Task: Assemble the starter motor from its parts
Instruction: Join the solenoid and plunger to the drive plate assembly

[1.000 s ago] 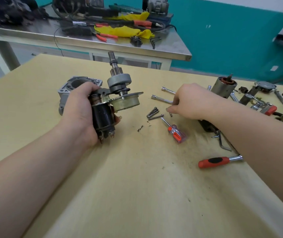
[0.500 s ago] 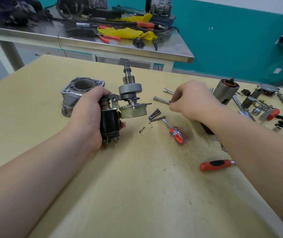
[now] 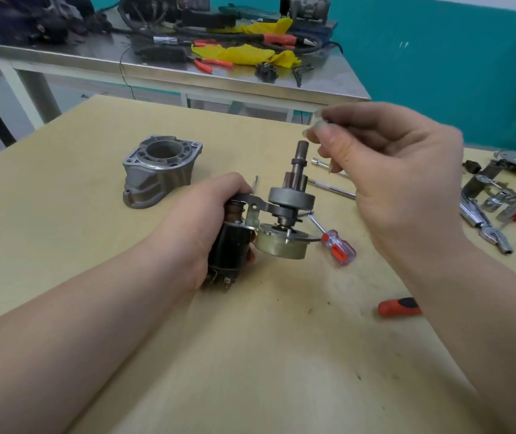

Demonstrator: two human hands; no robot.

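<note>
We held the partly built starter motor [image 3: 269, 220] upright above the wooden table [image 3: 250, 355], our left hand [image 3: 200, 227] wrapped firmly around its black solenoid [image 3: 230, 249], the pinion shaft [image 3: 300, 161] pointing up. Our right hand [image 3: 407, 183] hovered just beside the shaft's top, fingertips [image 3: 319, 133] pinched together on something too small and blurred to name. A grey nose housing [image 3: 159, 170] sat on the table behind. A clear-handled screwdriver [image 3: 336, 249] lay beside the motor, more tools [image 3: 494, 211] farther right.
</note>
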